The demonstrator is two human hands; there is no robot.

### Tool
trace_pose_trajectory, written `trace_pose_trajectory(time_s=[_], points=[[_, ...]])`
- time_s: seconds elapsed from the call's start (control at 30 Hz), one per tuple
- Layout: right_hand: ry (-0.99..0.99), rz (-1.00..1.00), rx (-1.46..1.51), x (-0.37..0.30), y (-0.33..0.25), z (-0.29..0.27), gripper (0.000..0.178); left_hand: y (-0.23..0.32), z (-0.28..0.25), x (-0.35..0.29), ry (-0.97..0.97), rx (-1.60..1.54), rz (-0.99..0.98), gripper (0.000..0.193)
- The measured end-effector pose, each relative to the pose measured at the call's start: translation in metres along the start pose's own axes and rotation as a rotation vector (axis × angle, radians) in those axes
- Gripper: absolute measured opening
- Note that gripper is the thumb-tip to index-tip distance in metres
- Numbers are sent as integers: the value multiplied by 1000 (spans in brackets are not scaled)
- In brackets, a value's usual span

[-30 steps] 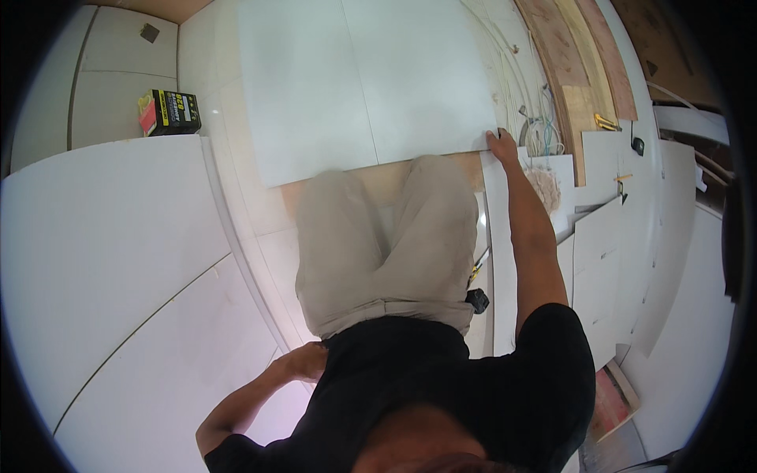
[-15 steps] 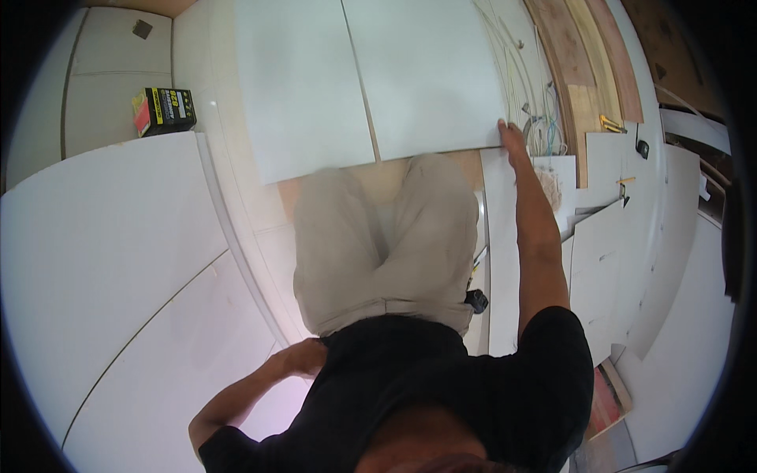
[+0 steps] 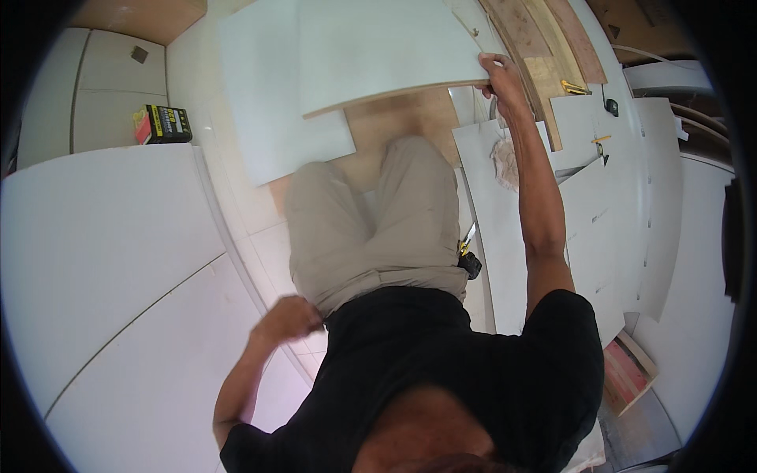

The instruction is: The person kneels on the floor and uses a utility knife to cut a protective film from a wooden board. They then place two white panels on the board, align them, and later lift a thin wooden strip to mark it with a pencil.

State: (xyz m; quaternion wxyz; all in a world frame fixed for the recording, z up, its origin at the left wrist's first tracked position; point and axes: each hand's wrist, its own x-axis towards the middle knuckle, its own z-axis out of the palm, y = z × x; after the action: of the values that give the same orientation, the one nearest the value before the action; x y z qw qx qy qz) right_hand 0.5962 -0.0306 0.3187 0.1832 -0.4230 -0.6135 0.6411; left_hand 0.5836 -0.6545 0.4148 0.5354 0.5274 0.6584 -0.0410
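My right hand (image 3: pixel 501 77) grips the near right corner of a white board (image 3: pixel 386 51), thumb on top and fingers curled under the edge. The board's near edge is raised and shows its brown core. It overlaps a second white board (image 3: pixel 264 110) lying to its left. Beneath them, in front of my knees, a bare brown wooden panel (image 3: pixel 402 118) is exposed. My left hand (image 3: pixel 293 318) is beside my left hip, touching or close to my waist. Its fingers look bent but are blurred, and nothing can be made out in them.
Long wood strips (image 3: pixel 544 71), a yellow utility knife (image 3: pixel 574 87), a dark tape measure (image 3: pixel 611 106) and white sheets (image 3: pixel 599 244) lie to the right. White panels (image 3: pixel 118 229) and a black-and-yellow box (image 3: pixel 169 124) are on the left. A black tool (image 3: pixel 471 266) sits by my right hip.
The right-hand board has been lifted at its near edge and shifted forward and left, over the other board, uncovering the brown panel. My left hand has moved slightly up along my hip.
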Motion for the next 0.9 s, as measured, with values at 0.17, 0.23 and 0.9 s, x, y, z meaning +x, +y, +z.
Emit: trace_pose_trajectory(time_s=[0.17, 0.23, 0.9], points=[[-24, -35, 146, -58, -62, 7, 36, 24, -86, -9, 1019, -187, -199, 18], [-49, -42, 206, -80, -75, 1, 34, 23, -97, -1, 1285, -392, -126, 24], [-172, -435, 495, -216, -133, -54, 45, 67, -246, 72, 1967, -877, 443, 36]])
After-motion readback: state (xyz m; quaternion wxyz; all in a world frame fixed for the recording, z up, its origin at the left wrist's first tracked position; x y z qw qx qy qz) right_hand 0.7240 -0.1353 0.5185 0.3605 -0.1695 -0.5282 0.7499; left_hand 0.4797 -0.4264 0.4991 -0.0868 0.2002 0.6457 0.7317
